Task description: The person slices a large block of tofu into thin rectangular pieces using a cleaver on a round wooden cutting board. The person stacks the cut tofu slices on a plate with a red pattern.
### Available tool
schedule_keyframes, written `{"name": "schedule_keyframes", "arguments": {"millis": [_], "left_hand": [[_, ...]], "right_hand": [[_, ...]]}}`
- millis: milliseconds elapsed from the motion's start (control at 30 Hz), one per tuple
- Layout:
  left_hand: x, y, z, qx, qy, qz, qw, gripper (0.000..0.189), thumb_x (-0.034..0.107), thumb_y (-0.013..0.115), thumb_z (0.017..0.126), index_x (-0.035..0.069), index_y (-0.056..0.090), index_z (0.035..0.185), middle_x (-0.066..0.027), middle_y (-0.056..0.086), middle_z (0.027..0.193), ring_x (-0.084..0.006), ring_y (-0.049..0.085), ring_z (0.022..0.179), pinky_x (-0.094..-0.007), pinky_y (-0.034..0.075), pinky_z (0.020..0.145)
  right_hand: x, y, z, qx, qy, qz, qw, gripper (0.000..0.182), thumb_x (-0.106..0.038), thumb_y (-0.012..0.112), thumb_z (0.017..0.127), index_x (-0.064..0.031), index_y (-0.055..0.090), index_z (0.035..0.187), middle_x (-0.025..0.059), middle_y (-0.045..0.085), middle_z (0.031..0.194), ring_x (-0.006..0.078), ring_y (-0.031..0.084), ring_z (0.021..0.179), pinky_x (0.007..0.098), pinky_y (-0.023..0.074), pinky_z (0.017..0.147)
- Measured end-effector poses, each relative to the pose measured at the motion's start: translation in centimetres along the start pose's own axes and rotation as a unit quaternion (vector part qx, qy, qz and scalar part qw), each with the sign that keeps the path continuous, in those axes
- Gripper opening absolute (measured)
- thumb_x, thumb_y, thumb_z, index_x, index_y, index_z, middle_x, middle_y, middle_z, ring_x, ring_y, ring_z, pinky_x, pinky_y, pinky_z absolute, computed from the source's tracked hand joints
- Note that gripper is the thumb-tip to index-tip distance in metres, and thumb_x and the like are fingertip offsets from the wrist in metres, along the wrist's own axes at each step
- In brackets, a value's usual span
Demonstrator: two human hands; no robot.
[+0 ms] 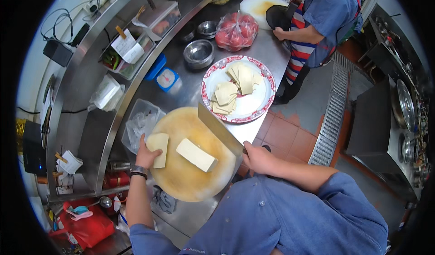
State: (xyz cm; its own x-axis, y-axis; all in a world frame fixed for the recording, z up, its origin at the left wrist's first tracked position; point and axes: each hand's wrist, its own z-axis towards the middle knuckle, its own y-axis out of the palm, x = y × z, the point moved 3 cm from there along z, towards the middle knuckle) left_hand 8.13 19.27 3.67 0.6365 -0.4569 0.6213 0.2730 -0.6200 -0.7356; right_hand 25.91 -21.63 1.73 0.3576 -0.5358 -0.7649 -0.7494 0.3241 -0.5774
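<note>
My left hand point(148, 154) grips a thin pale slab point(160, 150), which looks like tofu, near the left edge of a round chopping board point(190, 190). In my right hand point(257, 158) is the handle of a broad cleaver point(219, 129), its blade raised over the board's right edge. Between the hands a thick pale block point(196, 155) lies on the board, touched by neither. Beyond the board, a large plate with a red patterned rim point(265, 102) holds two piles of thin pale slices point(225, 97).
A clear plastic tub point(127, 137) adjoins the board's left side. Farther back are a blue kitchen scale point(167, 79), stacked metal bowls point(198, 53) and a bag of red items point(237, 31). A co-worker point(326, 20) stands at another round board point(251, 5). A metal shelf point(117, 110) runs along the left.
</note>
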Motion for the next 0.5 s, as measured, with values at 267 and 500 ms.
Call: {"name": "schedule_keyframes", "arguments": {"millis": [267,500], "left_hand": [[10.5,5.5,-4.4,-0.101,0.352,0.375,0.851,0.102,0.017,0.086,0.067,0.006,0.034,0.154,-0.0221,0.038,0.153,-0.0414,0.033,0.144,-0.0515,0.028,0.120],[10.0,8.6,-4.7,-0.113,0.471,0.347,0.803,0.059,0.004,0.071,0.072,0.005,0.056,0.130,-0.0162,0.058,0.126,-0.0357,0.052,0.126,-0.0500,0.037,0.114]], "right_hand": [[1.5,0.1,0.3,-0.014,0.007,-0.009,1.000,0.026,-0.019,0.053,0.096,0.0010,0.046,0.111,0.0301,0.067,0.089,0.0498,0.065,0.087,0.0583,0.0506,0.079],[0.7,-0.5,0.5,-0.033,0.017,-0.001,0.999,0.027,-0.019,0.053,0.096,0.0023,0.045,0.110,0.0322,0.066,0.090,0.0514,0.064,0.088,0.0574,0.0510,0.079]]}}
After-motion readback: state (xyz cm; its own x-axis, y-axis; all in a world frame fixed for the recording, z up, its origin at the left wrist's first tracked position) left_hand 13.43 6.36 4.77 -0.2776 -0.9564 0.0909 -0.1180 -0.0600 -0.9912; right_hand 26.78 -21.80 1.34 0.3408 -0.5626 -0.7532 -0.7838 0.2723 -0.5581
